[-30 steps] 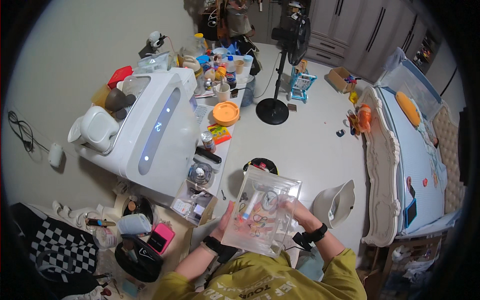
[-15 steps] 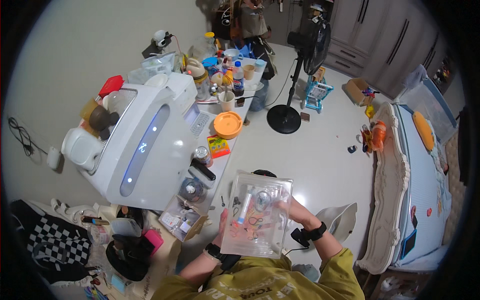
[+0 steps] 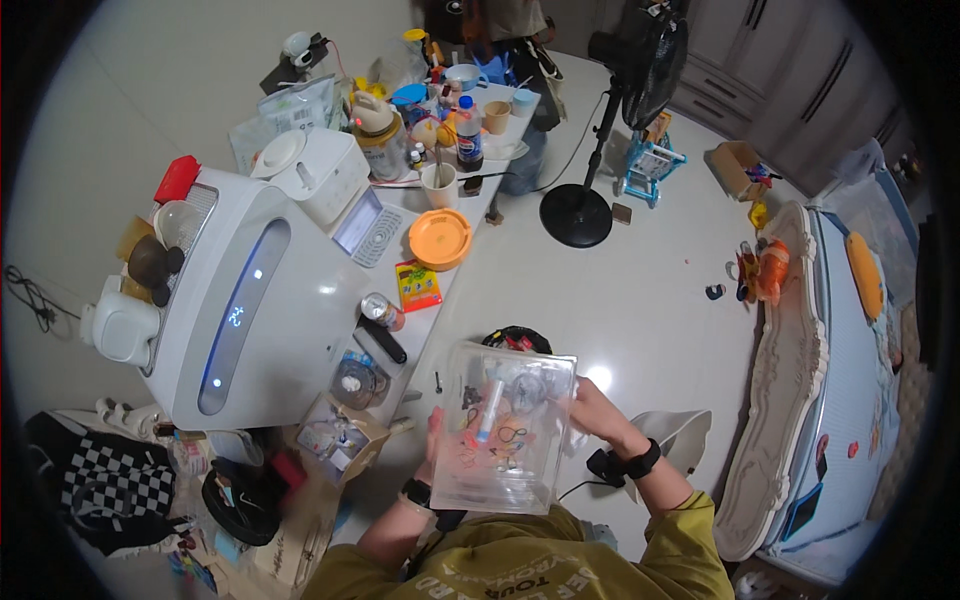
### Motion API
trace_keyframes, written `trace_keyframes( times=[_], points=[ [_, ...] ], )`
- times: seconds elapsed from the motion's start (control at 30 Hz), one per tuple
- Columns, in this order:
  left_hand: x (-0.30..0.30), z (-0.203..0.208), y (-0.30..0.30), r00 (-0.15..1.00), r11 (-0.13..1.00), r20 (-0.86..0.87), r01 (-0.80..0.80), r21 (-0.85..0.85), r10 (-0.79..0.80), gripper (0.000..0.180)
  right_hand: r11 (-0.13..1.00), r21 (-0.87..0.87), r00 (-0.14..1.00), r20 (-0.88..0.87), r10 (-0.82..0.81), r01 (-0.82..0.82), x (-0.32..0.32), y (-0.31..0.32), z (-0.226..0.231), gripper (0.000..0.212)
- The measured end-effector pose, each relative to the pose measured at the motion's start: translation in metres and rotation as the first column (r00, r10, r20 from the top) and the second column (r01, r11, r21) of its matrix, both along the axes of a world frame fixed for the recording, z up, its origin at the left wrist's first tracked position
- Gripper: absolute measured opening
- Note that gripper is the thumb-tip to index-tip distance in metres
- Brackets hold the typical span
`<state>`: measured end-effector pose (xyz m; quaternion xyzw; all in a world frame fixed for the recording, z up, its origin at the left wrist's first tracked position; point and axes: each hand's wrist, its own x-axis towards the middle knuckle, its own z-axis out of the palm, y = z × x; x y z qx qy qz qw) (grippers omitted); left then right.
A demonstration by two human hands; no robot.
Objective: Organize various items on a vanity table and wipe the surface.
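Both my hands hold a clear plastic box (image 3: 500, 496) in front of my shirt. My left hand (image 3: 434, 446) supports its left side, the fingers partly seen along the wall. My right hand (image 3: 590, 408) grips its right side near the far corner, with some fingers hidden by the box. Inside lie a white tube with a blue end (image 3: 491, 410), thin dark and reddish loops like hair ties (image 3: 512, 437), and a crumpled-looking clear item (image 3: 526, 392). Just beyond the box's far edge shows a black round container (image 3: 520, 338) with reddish things in it.
A white table at left bears a large white appliance (image 3: 300, 320), an orange round dish (image 3: 440, 239), a can (image 3: 382, 311) and a cola bottle (image 3: 468, 135). A black standing fan (image 3: 576, 215) is ahead. A white bin (image 3: 676, 445) stands right, before a bed with an ornate white frame (image 3: 775, 400).
My view has shifted, so the table looks farther left and the fan slightly right. The box stays in both hands, and more of the black container shows beyond it.
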<state>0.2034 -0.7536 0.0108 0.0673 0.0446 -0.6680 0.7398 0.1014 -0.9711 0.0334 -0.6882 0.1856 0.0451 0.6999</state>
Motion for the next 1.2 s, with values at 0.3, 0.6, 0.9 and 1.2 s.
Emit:
trace_keyframes(
  times=[0.3, 0.6, 0.9, 1.2],
  points=[
    [0.008, 0.025, -0.017, 0.952, 0.994, -0.289, -0.096, 0.044, 0.105, 0.081, 0.997, 0.079, 0.998, -0.059, -0.001, 0.006, -0.003, -0.025, -0.005, 0.045],
    [0.015, -0.024, -0.005, 0.994, 0.994, -0.061, -0.088, 0.07, 0.093, 0.082, 0.997, 0.06, 0.998, -0.043, -0.046, 0.049, -0.013, -0.035, -0.021, 0.043],
    [0.011, -0.017, -0.008, 0.996, 0.996, -0.002, -0.086, -0.029, 0.086, 0.075, 0.993, 0.093, 0.996, -0.056, -0.064, 0.069, -0.024, -0.043, -0.023, 0.045],
    [0.016, -0.032, -0.004, 0.996, 0.995, 0.001, -0.086, -0.055, 0.086, 0.077, 0.993, 0.076, 0.993, -0.074, -0.089, 0.094, -0.029, -0.058, -0.024, 0.048]
  ],
)
